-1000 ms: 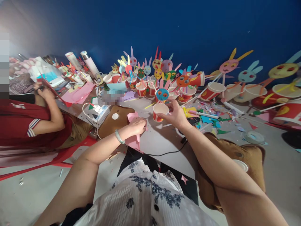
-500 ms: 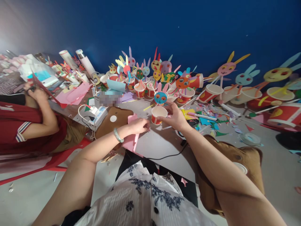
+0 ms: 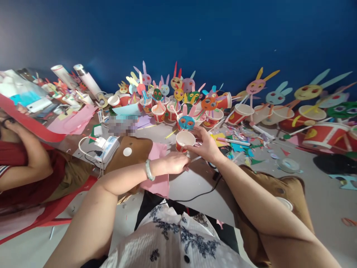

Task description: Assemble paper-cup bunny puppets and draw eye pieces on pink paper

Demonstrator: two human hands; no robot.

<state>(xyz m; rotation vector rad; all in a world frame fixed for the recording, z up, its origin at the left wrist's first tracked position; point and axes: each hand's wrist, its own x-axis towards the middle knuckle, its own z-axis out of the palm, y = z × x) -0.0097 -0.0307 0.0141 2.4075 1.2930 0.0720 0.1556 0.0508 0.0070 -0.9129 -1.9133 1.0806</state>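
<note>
A red and white paper cup [image 3: 182,144] stands on the grey table, and a blue rabbit face [image 3: 186,123] with pink ears rises at its back rim. My right hand [image 3: 205,145] grips the cup from its right side, thumb at the front. Just below and in front of the cup is my left hand [image 3: 177,163], its fingers curled together; whatever they hold is too small to make out. Pink paper [image 3: 158,182] lies under my left wrist.
Rows of cups with paper rabbit faces [image 3: 256,86] line the blue wall. Paper scraps [image 3: 242,149] and pens lie right. A power strip [image 3: 107,149] and brown cushion [image 3: 131,150] are left. A co-worker's arm [image 3: 35,160] shows at far left.
My left hand has moved right, in front of the cup. My right hand still holds the cup. The view has shifted right, and the co-worker's red item now spans more of the left edge.
</note>
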